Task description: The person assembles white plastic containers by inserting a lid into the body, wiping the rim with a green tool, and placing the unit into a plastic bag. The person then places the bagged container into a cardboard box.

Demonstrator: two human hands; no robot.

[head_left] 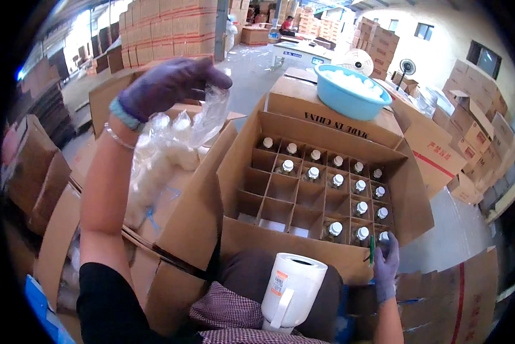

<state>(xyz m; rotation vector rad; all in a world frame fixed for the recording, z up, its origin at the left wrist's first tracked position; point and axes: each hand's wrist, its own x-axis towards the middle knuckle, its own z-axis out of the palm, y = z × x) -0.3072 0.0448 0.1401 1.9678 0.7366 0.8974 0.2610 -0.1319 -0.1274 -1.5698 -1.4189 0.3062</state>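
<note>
My left hand, in a purple glove, is raised at the upper left, its fingers pinched on a clear plastic bag. The crumpled plastic trails down over pale, plastic-wrapped things in a carton. My right hand, gloved too, reaches over the near right corner of a divided cardboard box. Its fingers close about the white-capped bottle in the corner compartment. A thin green thing stands beside my thumb; its kind is unclear. Several clear bottles with white caps stand in other compartments.
A light blue basin of small white pieces sits on the box's far flap. A white cylinder with a handle rests by my lap. Carton stacks stand behind and at the right. Fans and a distant person are beyond.
</note>
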